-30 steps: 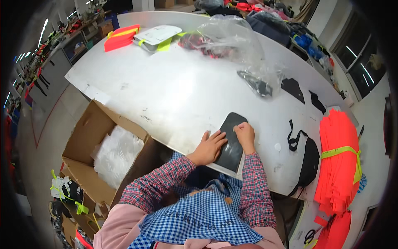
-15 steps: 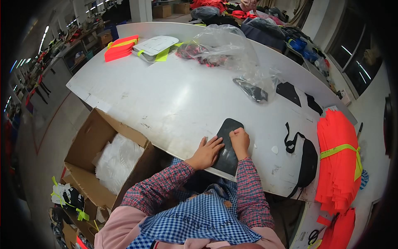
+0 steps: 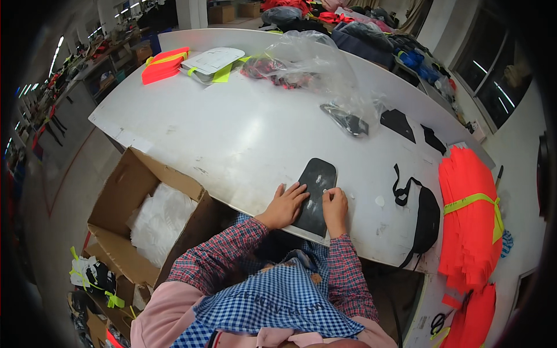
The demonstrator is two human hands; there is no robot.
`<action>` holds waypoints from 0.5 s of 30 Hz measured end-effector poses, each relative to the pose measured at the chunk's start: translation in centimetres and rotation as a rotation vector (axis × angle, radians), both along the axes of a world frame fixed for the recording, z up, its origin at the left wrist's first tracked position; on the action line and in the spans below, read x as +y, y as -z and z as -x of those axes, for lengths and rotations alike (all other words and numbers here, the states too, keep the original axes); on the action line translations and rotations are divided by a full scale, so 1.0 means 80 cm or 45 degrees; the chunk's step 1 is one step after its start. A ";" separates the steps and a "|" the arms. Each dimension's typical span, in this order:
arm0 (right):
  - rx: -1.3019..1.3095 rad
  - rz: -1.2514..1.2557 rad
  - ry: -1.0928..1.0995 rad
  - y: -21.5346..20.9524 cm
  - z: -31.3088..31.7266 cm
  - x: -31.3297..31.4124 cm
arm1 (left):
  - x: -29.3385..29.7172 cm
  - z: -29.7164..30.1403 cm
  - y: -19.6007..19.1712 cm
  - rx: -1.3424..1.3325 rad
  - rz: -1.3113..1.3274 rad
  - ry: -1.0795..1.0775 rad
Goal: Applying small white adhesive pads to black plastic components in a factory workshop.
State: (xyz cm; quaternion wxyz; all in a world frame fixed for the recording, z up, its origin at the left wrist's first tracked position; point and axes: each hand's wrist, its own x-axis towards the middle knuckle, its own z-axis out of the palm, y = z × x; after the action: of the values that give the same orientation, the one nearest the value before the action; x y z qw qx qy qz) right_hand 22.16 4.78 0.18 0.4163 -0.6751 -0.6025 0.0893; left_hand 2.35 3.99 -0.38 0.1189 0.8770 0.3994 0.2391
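A dark, flat panel with rounded upper corners (image 3: pixel 317 174) lies at the table's front edge, with whitish smudges on its surface. My left hand (image 3: pixel 284 206) lies on the panel's left side, fingers stretched out and pressing flat. At the panel's right edge, my right hand (image 3: pixel 335 210) is closed in a pinch. A small white piece that looks like chalk shows at its fingertips, though most of it is hidden. A flat white piece (image 3: pixel 380 200) lies on the table to the right of this hand. Farther right is a black fabric piece with a strap (image 3: pixel 426 223).
A cardboard box (image 3: pixel 104 200) with white sheeting (image 3: pixel 162 223) stands at left. Bundled orange strips (image 3: pixel 467 226) lie at right. Along the back are an orange stack (image 3: pixel 162 71), white template sheets (image 3: pixel 212 58), a clear plastic bag (image 3: pixel 319 58) and black fabric cuttings (image 3: pixel 397 124).
My right hand has moved down along the panel's right edge, and its pinched fingertips now show a white piece. Whitish smudges now show on the panel. My left hand stays on it.
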 end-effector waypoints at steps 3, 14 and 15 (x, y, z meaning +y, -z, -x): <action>0.082 0.045 -0.044 -0.006 0.007 -0.006 | -0.002 0.001 0.001 -0.002 0.002 0.005; 0.343 -0.091 -0.110 -0.022 0.016 -0.029 | -0.003 -0.001 0.005 -0.048 -0.019 -0.018; 0.345 -0.088 -0.101 -0.021 0.015 -0.030 | -0.002 0.000 0.004 -0.046 -0.015 -0.009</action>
State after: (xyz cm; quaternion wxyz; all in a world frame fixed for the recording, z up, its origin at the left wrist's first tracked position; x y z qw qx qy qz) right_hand 20.97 2.39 1.87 0.5129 -0.6178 -0.5698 0.1751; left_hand 2.37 3.80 -0.69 0.1199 0.8719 0.3989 0.2576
